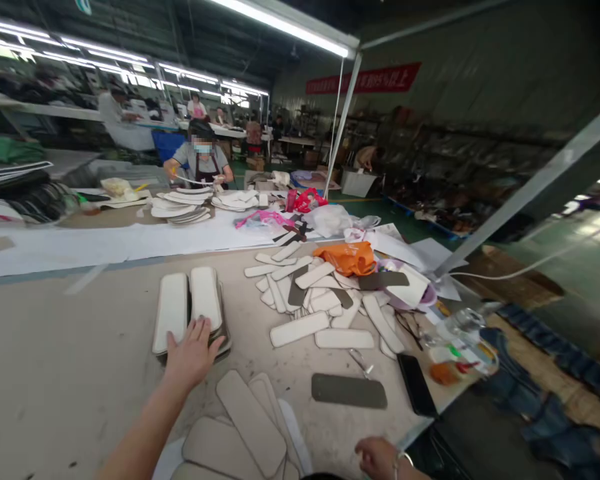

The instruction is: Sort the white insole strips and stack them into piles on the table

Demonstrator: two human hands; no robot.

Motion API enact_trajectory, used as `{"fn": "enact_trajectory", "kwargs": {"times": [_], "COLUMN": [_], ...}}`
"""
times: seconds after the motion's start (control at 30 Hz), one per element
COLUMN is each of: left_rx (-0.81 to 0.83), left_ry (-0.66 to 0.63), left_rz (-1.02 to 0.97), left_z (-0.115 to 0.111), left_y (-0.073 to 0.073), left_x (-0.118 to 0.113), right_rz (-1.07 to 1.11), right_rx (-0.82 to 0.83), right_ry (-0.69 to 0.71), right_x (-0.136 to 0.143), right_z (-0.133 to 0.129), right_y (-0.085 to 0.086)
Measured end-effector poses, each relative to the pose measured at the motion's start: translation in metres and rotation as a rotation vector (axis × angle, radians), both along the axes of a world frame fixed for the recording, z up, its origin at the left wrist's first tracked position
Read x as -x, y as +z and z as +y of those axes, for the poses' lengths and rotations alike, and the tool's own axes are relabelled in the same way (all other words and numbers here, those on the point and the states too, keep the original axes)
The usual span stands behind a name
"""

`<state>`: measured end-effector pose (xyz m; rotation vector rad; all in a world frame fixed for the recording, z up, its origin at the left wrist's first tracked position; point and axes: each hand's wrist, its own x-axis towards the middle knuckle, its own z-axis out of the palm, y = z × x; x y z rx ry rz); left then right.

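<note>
My left hand (193, 350) lies with spread fingers across the near ends of two neat stacks of long rounded pieces. Off-white faces top both the left stack (171, 310) and the right stack (206, 297). My right hand (376, 456) is by the table's near edge, its fingers curled in and nothing visible in them. Closest to it is a single dark grey-green rounded piece (349, 391) lying flat. Larger beige rounded pieces (251, 417) overlap between my hands. Beyond them spreads a loose heap of white strips (300, 328), with small metal snips (361, 363) beside it.
A black phone (417, 385) lies at the right table edge, near a clear plastic bottle (457, 327). An orange bag (347, 257) rests behind the heap. A metal post (520, 190) slants up at right. Across the table a masked person (203, 163) handles a strip.
</note>
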<state>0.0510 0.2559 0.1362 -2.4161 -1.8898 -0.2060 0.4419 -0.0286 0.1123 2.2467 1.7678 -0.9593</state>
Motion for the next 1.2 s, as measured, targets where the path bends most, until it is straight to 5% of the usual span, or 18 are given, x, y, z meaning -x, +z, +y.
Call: {"fn": "enact_trajectory", "kwargs": {"times": [0.17,0.37,0.53,0.73,0.9,1.2], "left_rx": [-0.004,-0.021,0.153,0.184,0.16,0.191], "left_ry": [0.048,0.242,0.256,0.254,0.235,0.233], "left_rz": [0.037,0.045,0.042,0.039,0.041,0.003], "left_z": [0.006,0.059,0.096,0.101,0.1,0.101], "left_y": [0.02,0.041,0.028,0.01,0.011,0.018], "left_x": [-0.001,0.007,0.011,0.009,0.007,0.007], "right_rz": [0.11,0.175,0.188,0.18,0.203,0.334], "right_rx": [-0.015,-0.084,-0.04,0.111,0.048,-0.071], "right_ry": [0.165,0.293,0.279,0.266,0.258,0.317], "right_x": [-0.013,-0.015,-0.032,-0.052,-0.045,-0.013], "right_z": [0.063,0.111,0.126,0.117,0.118,0.169], "right_y": [-0.038,-0.036,-0.061,-0.101,-0.083,-0.044]}}
